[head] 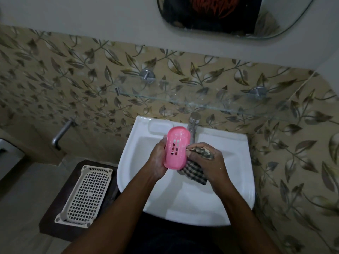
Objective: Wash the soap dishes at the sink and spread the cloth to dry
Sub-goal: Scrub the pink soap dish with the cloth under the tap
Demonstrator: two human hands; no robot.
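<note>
Over the white sink (pixel 238 180), my left hand (pixel 157 160) grips a pink soap dish (pixel 177 147) with drain holes, tilted with its soapy underside facing me. My right hand (pixel 209 162) clutches a bunched checked cloth (pixel 194 173) pressed against the dish's right edge; a corner of the cloth hangs into the basin. The chrome tap (pixel 193 125) stands just behind the dish.
A cream perforated plastic tray (pixel 86 195) lies on a dark stool left of the sink. A glass shelf (pixel 183 99) on two metal brackets runs above the tap. A wall spout (pixel 60 132) sticks out at left. A mirror (pixel 229 17) hangs above.
</note>
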